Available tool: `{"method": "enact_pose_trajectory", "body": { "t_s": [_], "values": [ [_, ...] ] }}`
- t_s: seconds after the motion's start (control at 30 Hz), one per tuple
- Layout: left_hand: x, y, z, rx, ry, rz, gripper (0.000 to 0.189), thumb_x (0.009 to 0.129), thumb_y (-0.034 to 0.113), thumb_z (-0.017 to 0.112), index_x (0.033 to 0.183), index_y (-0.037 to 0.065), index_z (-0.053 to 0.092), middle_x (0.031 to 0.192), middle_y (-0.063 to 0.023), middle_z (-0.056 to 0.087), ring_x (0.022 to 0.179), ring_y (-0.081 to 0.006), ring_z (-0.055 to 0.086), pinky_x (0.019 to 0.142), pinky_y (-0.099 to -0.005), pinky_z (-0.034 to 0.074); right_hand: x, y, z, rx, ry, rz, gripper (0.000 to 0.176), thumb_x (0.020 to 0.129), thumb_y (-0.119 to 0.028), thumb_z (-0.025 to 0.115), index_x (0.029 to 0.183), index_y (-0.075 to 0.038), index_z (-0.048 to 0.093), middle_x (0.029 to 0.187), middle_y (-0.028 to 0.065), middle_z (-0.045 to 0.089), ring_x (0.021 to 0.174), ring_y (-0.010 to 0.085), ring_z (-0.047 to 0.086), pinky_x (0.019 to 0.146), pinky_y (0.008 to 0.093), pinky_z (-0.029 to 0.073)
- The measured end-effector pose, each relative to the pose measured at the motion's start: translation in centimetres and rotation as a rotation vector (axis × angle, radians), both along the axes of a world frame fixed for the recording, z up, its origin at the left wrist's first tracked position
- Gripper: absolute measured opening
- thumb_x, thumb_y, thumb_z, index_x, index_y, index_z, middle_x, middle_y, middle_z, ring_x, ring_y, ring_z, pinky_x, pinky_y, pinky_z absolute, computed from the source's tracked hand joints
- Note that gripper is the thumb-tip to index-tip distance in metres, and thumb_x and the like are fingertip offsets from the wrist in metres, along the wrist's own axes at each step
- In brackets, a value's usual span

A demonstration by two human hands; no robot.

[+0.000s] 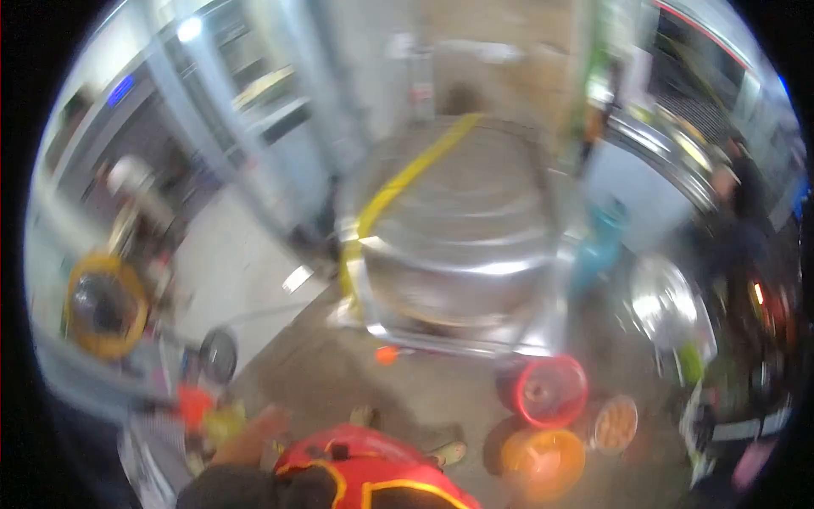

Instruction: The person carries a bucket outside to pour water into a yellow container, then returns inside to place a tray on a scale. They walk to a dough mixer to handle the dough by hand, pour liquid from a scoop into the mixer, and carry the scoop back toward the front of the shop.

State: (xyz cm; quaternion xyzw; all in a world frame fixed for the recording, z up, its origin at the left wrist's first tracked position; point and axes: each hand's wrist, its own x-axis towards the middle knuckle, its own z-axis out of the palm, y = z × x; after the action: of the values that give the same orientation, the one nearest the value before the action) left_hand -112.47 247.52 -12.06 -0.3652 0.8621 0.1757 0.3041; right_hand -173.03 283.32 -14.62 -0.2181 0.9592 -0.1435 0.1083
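Observation:
My left hand (264, 424) is low on the left side of the head view, beside the red apron (365, 450) with yellow trim that I wear. Motion smears its fingers, so I cannot tell whether it is open or closed. A yellowish item (225, 422) and an orange-red item (195, 405) lie close to it on the left. My right hand is out of view. Ahead stands a large metal-topped table or counter (458, 229) with a yellow strip across it.
Right of my feet, a red basin (555, 390), an orange basin (543, 462) and a round container (616, 422) stand on the floor (314, 373). A teal gas cylinder (602, 237) is by the counter. People are at far left (140, 191) and far right (746, 187).

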Motion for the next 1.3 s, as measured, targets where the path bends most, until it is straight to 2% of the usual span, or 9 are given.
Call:
{"method": "enact_pose_trajectory", "body": {
  "t_s": [0.07,0.33,0.47,0.73,0.93,1.07,1.2,1.27,1.3],
  "values": [
    [5.3,2.5,-2.4,-0.080,-0.011,-0.094,0.027,0.073,0.030,0.050,0.074,0.005,0.061,0.075,-0.0078,0.059,0.069,-0.0202,0.057,0.056,-0.0321,0.045,2.2,-5.6,1.3,-0.066,-0.182,0.200,0.031,0.072,-0.017,0.050,0.100,-0.005,0.043,0.092,0.0135,0.049,0.080,0.0232,0.050,0.069,0.0339,0.040],
    [16.2,-0.7,-9.3,0.143,0.267,0.975,0.036,0.075,0.035,0.049,0.072,0.001,0.059,0.068,-0.0128,0.059,0.057,-0.0259,0.056,0.053,-0.0345,0.044,18.3,-30.6,4.4,0.118,-0.783,0.519,0.017,0.072,-0.019,0.048,0.082,-0.005,0.052,0.074,0.0081,0.051,0.065,0.0168,0.049,0.057,0.0304,0.040],
    [13.1,-10.9,-0.1,0.212,0.312,1.493,0.035,0.074,0.032,0.049,0.077,-0.002,0.058,0.073,-0.0157,0.059,0.069,-0.0284,0.056,0.061,-0.0377,0.044,25.4,-41.2,6.1,0.272,-0.896,0.526,0.018,0.072,-0.020,0.046,0.073,-0.006,0.057,0.065,0.0053,0.053,0.057,0.0136,0.049,0.051,0.0287,0.039],
    [16.3,-28.1,6.4,0.082,0.737,1.407,0.029,0.074,0.028,0.049,0.084,0.002,0.059,0.073,-0.0117,0.060,0.069,-0.0224,0.057,0.063,-0.0329,0.043,37.2,-64.1,10.8,-0.049,-1.049,0.596,0.021,0.073,-0.020,0.047,0.080,-0.003,0.058,0.066,0.0040,0.054,0.058,0.0114,0.049,0.050,0.0258,0.038],
    [26.9,-29.9,-1.7,0.157,0.953,1.805,0.027,0.073,0.027,0.051,0.077,0.001,0.058,0.062,-0.0090,0.055,0.062,-0.0176,0.053,0.055,-0.0325,0.042,41.1,-79.0,8.4,0.145,-1.158,0.558,0.016,0.073,-0.014,0.049,0.078,-0.002,0.057,0.064,0.0052,0.053,0.056,0.0120,0.049,0.049,0.0237,0.039],
    [36.8,-27.7,-7.0,0.242,0.335,1.714,0.024,0.076,0.023,0.048,0.079,0.001,0.057,0.068,-0.0100,0.055,0.060,-0.0184,0.053,0.052,-0.0325,0.043,50.2,-94.4,5.1,0.225,-1.055,0.829,0.015,0.075,-0.014,0.048,0.079,-0.003,0.057,0.064,0.0058,0.054,0.055,0.0127,0.050,0.049,0.0251,0.040],
    [40.5,-30.4,-6.0,0.257,0.582,2.456,0.025,0.078,0.024,0.046,0.077,0.002,0.058,0.071,-0.0095,0.056,0.063,-0.0176,0.056,0.050,-0.0318,0.044,63.8,-106.8,5.9,-0.013,-0.976,1.241,0.023,0.076,-0.016,0.050,0.090,0.001,0.056,0.075,0.0053,0.056,0.065,0.0128,0.052,0.058,0.0248,0.042],
    [42.6,-32.9,-7.0,0.031,0.179,1.543,0.022,0.077,0.023,0.047,0.079,0.003,0.058,0.071,-0.0086,0.057,0.062,-0.0175,0.056,0.048,-0.0315,0.044,70.3,-111.9,6.4,0.067,-1.097,1.267,0.027,0.076,-0.019,0.051,0.095,0.001,0.055,0.080,0.0057,0.057,0.069,0.0131,0.052,0.062,0.0254,0.042],
    [43.7,-34.9,-7.5,0.060,0.137,1.550,0.021,0.077,0.022,0.048,0.080,0.003,0.058,0.071,-0.0082,0.057,0.062,-0.0174,0.056,0.048,-0.0317,0.044,73.6,-114.3,7.2,0.104,-1.158,1.271,0.030,0.076,-0.020,0.051,0.097,0.001,0.054,0.082,0.0059,0.057,0.072,0.0132,0.052,0.063,0.0257,0.042]
  ]
}}
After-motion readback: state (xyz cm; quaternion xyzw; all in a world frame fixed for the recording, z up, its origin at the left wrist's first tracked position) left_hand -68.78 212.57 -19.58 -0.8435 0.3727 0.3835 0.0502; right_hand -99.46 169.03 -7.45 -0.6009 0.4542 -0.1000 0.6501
